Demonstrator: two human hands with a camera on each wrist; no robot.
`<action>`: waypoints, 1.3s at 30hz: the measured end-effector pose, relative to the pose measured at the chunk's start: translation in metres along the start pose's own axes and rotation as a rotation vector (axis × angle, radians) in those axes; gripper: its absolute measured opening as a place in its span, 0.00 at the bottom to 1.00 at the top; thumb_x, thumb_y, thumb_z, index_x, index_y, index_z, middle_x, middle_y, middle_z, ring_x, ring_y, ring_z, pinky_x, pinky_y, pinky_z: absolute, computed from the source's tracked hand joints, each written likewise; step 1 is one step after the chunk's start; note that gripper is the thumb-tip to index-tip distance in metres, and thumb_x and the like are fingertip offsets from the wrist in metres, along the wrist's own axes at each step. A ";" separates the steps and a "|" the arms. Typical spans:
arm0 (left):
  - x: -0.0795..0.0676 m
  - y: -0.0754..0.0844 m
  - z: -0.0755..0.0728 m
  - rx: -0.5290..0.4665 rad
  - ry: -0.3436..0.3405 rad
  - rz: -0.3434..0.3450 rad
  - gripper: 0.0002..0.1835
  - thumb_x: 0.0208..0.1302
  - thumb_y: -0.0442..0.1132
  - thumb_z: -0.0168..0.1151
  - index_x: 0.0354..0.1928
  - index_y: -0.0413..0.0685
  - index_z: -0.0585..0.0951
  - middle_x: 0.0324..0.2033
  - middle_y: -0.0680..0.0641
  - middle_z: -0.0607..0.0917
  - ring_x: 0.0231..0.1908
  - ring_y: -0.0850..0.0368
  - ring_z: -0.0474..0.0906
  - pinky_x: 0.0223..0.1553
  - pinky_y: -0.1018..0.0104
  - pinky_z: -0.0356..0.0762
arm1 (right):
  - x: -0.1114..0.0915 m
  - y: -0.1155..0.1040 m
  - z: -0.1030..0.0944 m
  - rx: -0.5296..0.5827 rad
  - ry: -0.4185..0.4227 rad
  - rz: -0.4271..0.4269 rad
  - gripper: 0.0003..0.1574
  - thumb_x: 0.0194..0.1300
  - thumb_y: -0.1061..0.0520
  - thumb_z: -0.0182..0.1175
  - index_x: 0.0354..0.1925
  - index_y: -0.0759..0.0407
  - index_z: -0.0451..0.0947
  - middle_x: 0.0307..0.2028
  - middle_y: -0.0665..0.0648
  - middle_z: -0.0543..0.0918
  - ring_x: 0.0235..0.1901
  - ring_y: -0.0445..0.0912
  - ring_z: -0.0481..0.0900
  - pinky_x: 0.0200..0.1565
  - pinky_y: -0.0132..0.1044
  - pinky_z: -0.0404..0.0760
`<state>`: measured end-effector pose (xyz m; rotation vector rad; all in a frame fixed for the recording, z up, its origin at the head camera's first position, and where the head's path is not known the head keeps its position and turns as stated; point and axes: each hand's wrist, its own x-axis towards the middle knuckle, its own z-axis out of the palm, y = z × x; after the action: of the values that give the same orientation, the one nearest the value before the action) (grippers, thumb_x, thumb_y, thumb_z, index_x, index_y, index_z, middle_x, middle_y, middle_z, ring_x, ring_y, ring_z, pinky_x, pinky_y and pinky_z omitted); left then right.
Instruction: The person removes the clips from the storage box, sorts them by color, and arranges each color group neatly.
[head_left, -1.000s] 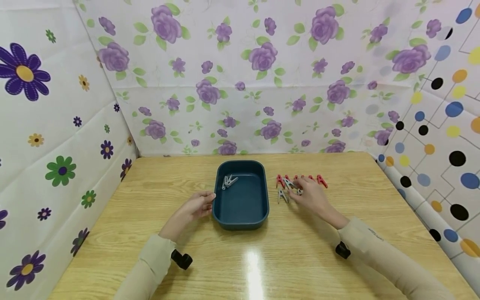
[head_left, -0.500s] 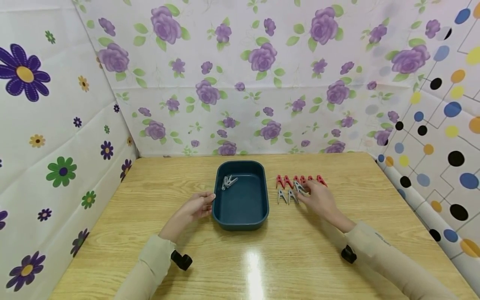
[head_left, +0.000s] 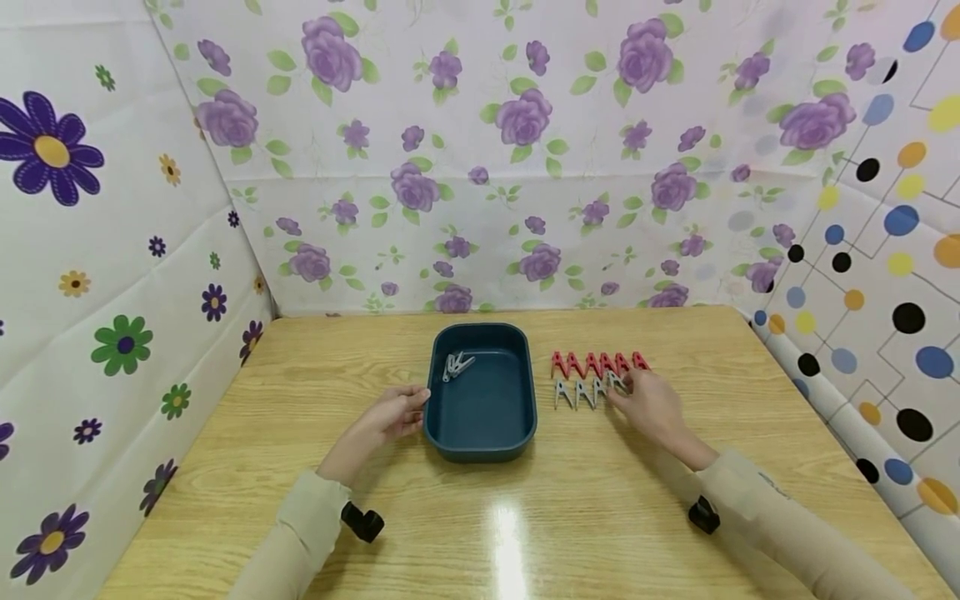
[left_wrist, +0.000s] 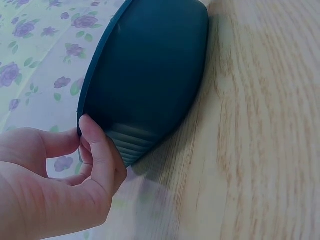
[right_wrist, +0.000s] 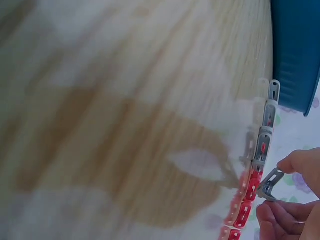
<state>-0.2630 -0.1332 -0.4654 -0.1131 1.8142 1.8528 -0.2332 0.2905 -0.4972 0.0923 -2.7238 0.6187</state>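
My left hand (head_left: 393,412) pinches the left rim of a dark blue plastic bin (head_left: 483,421); the left wrist view shows thumb and fingers on that rim. A few grey clothespins (head_left: 456,365) lie in the bin's far left corner. Right of the bin, several red clothespins (head_left: 591,364) stand in a row on the table. Three grey clothespins (head_left: 580,393) stand in a second row, nearer to me. At this row's right end, my right hand (head_left: 652,408) pinches another grey clothespin (right_wrist: 272,184) between thumb and fingers, tilted close to the red ones.
The wooden table (head_left: 450,533) reaches back to a flowered cloth (head_left: 480,233). More patterned cloth hangs at the left and right sides. The bin stands between the two hands, its right wall beside the clothespin rows.
My right hand has set down grey clothespins along the front row and shifted rightward, now holding another one at its right end. The left hand stays on the bin's rim.
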 end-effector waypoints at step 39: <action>0.001 0.000 0.001 -0.001 0.002 0.002 0.19 0.75 0.39 0.49 0.60 0.34 0.66 0.28 0.53 0.78 0.26 0.64 0.73 0.29 0.75 0.74 | -0.013 0.007 -0.010 -0.058 -0.111 0.003 0.35 0.63 0.46 0.65 0.07 0.51 0.60 0.06 0.43 0.53 0.10 0.37 0.48 0.14 0.28 0.47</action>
<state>-0.2633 -0.1318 -0.4654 -0.1143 1.8159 1.8550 -0.2189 0.3011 -0.4964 0.1118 -2.8470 0.5501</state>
